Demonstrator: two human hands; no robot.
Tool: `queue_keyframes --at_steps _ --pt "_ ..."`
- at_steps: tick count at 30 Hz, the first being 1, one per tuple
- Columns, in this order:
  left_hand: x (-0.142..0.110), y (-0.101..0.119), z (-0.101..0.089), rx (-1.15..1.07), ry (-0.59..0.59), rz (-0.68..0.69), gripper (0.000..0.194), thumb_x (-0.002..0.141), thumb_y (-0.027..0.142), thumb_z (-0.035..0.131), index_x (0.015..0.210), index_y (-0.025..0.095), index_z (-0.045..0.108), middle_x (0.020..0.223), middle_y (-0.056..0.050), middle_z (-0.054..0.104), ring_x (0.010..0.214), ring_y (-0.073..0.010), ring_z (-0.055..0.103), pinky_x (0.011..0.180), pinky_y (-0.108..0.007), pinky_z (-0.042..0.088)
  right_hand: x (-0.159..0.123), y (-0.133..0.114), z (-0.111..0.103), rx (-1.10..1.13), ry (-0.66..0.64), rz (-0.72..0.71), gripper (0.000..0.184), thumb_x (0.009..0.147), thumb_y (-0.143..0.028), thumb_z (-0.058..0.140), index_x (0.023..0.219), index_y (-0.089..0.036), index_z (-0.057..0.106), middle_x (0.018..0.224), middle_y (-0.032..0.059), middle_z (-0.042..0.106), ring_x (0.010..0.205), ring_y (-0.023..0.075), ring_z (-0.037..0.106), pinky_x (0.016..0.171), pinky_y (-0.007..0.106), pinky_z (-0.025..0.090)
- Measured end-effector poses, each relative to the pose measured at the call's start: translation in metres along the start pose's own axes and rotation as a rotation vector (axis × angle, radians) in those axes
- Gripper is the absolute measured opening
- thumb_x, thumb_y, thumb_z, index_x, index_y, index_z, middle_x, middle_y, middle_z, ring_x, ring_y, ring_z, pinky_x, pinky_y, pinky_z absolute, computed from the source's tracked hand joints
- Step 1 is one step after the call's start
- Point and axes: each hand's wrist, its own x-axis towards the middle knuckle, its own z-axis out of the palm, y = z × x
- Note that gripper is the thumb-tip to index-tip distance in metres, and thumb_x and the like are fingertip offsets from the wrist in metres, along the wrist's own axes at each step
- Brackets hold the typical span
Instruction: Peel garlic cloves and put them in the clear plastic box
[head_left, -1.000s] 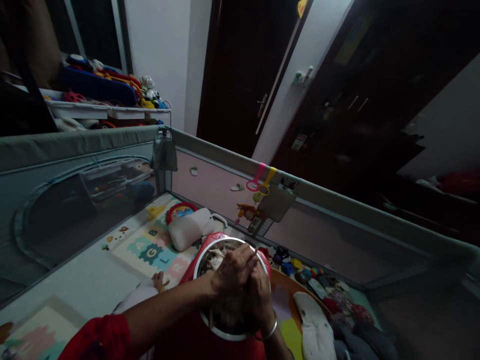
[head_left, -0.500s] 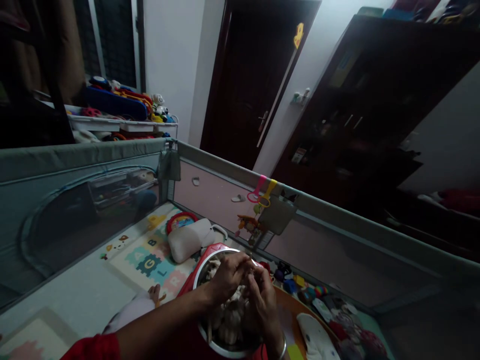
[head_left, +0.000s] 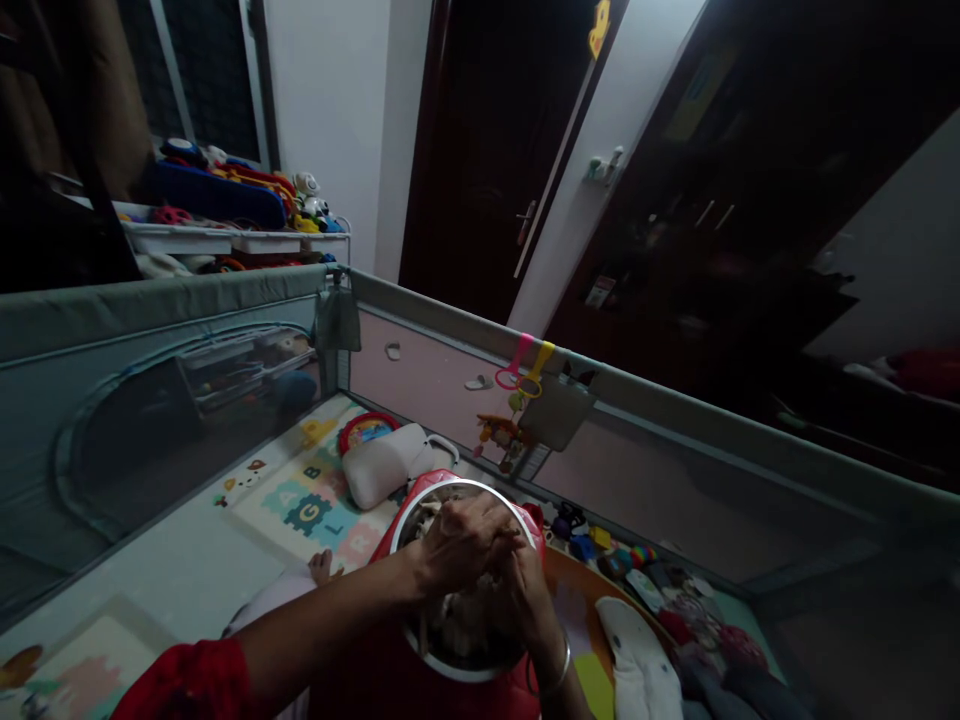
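In the head view, the left hand (head_left: 466, 540) and right hand (head_left: 531, 588) have just closed together above the near bowl (head_left: 466, 485), where the pale pieces (head_left: 461, 628) lie, their fingers curled though I cannot tell what they grip, so handling seems still under way.

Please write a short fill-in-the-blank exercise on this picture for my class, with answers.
1. The left hand and right hand are close ____ over the bowl.
2. The sleeve on the left arm is ____.
3. A bracelet circles the ____ wrist.
4. Beside the pink hanging ring is another coloured ____.

Answers: together; red; right; yellow.
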Motion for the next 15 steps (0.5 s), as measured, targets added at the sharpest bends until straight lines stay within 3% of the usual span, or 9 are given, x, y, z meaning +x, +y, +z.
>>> queue_keyframes --at_steps 3,6,9,15 --pt "0.003 0.003 -0.003 0.071 0.020 0.043 0.038 0.095 0.035 0.031 0.072 0.017 0.056 0.064 -0.005 0.059 0.055 -0.0176 0.057 0.049 -0.025 0.040 -0.007 0.014 0.005 -0.075 -0.017 -0.080 0.042 0.094 -0.038 0.029 0.075 -0.022 0.064 0.068 0.0034 0.063 0.063 0.0182 0.058 0.059 0.031 0.050" --pt "0.005 0.006 0.001 0.046 0.042 0.026 0.036 0.095 0.029 0.030 0.071 0.017 0.054 0.062 -0.005 0.058 0.055 -0.0177 0.057 0.050 -0.026 0.040 -0.017 0.033 0.012 -0.158 0.072 -0.167 0.027 0.086 -0.044 0.044 0.086 -0.025 0.063 0.083 0.0068 0.065 0.080 0.0248 0.059 0.070 0.041 0.051" --pt "0.007 0.008 0.008 -0.026 0.019 -0.038 0.035 0.096 0.025 0.027 0.075 0.015 0.054 0.067 -0.008 0.060 0.061 -0.0189 0.060 0.054 -0.027 0.043 -0.024 0.047 0.018 -0.231 0.173 -0.221 0.028 0.085 -0.042 0.046 0.104 -0.025 0.058 0.100 0.0110 0.062 0.097 0.0306 0.055 0.078 0.052 0.048" --pt "0.010 0.011 0.014 -0.080 -0.037 -0.098 0.030 0.092 0.018 0.030 0.081 0.013 0.057 0.073 -0.011 0.064 0.067 -0.0211 0.061 0.059 -0.031 0.047 -0.020 0.040 0.014 -0.257 0.175 -0.231 0.038 0.088 -0.039 0.042 0.122 -0.022 0.048 0.112 0.0136 0.059 0.106 0.0312 0.053 0.084 0.052 0.046"
